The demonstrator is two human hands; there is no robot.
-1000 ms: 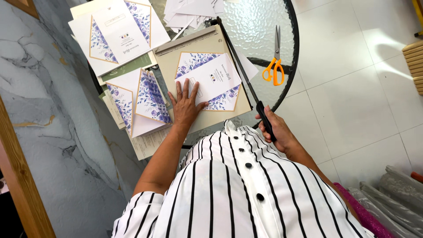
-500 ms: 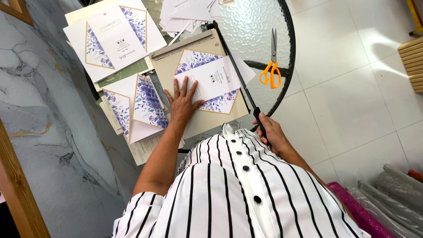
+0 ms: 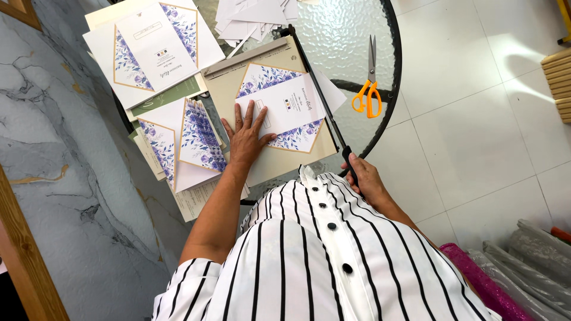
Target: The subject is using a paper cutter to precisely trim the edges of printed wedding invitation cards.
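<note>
Head view: I saw my left hand (image 3: pixel 247 134) spread flat, fingers apart, pressing a white card with purple floral corners (image 3: pixel 284 107) onto the beige board of a paper trimmer (image 3: pixel 270 169). My right hand (image 3: pixel 364 178) was wrapped around the trimmer's black blade-arm handle (image 3: pixel 351 166). Orange-handled scissors (image 3: pixel 369 89) lay on the round glass table (image 3: pixel 345 35).

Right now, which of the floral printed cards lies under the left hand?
The card on the beige paper cutter board, beside the blade arm. The left hand presses flat on it; the other floral cards lie off the board, untouched.
</note>
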